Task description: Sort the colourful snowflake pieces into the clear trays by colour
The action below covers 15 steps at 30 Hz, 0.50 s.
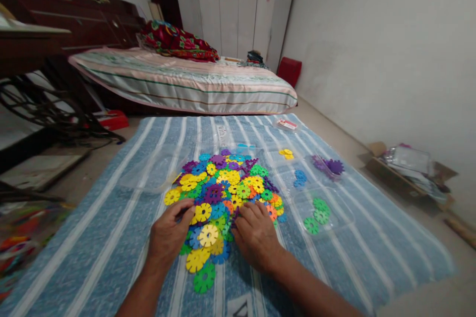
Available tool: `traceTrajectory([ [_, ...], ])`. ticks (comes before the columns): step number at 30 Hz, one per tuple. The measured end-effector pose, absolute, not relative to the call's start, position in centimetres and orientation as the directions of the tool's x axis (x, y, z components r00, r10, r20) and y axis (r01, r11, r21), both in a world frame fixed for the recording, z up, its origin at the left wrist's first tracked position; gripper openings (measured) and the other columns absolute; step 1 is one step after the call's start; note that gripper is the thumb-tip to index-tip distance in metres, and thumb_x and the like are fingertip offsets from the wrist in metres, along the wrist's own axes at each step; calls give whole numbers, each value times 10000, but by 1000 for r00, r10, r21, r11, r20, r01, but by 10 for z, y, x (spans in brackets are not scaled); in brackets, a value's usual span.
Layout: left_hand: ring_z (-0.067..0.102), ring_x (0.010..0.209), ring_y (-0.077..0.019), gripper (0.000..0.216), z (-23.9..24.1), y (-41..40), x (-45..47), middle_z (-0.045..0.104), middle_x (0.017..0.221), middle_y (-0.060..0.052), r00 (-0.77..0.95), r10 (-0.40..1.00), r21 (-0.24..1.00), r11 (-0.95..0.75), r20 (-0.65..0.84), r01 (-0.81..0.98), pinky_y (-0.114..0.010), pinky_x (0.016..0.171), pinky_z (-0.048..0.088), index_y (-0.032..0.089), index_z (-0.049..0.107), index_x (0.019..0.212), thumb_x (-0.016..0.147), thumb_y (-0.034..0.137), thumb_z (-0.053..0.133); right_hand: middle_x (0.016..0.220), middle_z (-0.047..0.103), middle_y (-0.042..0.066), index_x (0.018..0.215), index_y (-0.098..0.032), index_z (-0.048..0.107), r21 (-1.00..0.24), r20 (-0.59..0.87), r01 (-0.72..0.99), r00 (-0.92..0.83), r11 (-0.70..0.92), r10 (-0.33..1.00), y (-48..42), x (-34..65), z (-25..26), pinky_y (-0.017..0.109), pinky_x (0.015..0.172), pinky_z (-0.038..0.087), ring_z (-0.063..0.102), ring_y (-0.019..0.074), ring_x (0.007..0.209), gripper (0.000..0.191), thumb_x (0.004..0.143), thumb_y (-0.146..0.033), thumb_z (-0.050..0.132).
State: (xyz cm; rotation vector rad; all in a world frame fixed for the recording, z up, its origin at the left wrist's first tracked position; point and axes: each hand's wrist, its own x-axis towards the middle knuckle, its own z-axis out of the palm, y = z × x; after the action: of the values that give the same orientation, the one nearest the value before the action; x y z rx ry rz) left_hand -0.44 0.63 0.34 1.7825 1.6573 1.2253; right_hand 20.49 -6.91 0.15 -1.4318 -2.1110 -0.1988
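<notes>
A loose heap of notched plastic snowflake discs in yellow, green, blue, purple and orange lies on the striped cloth, among them a pale yellow disc (208, 235) and a green disc (204, 278) at the near end. At the heap's left side my left hand (171, 230) is closed, thumb and forefinger pinched at the edge of a yellow disc (194, 217). My right hand (256, 233) reaches in from the right with curled fingers. A purple disc (234, 217) shows at its fingertips, partly covered by them.
Clear plastic trays stand right of the heap, holding green discs (321, 211), blue discs (299, 178), yellow discs (286, 153) and purple discs (334, 167). Another clear tray (148, 171) lies left. A cardboard box (405, 178) is on the floor; a bed (193, 81) stands beyond.
</notes>
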Motion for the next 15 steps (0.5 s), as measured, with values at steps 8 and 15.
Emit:
traceTrajectory([
  [8, 651, 867, -190, 267, 1, 8, -7, 699, 919, -13, -101, 943, 779, -198, 316, 595, -317, 871, 511, 235, 648, 817, 689, 444, 544, 950, 594, 85, 868, -168, 605, -128, 545, 894, -299, 430, 783, -66, 200, -4, 470, 989, 304, 454, 237, 1065, 85, 816, -180, 538],
  [15, 651, 871, -198, 278, 0, 9, -6, 701, 922, -12, -118, 945, 787, -181, 305, 590, -331, 873, 511, 244, 652, 812, 676, 461, 544, 748, 595, 16, 754, -198, 588, -306, 604, 819, -227, 485, 764, -77, 212, 21, 376, 922, 359, 533, 144, 758, 170, 862, -181, 458],
])
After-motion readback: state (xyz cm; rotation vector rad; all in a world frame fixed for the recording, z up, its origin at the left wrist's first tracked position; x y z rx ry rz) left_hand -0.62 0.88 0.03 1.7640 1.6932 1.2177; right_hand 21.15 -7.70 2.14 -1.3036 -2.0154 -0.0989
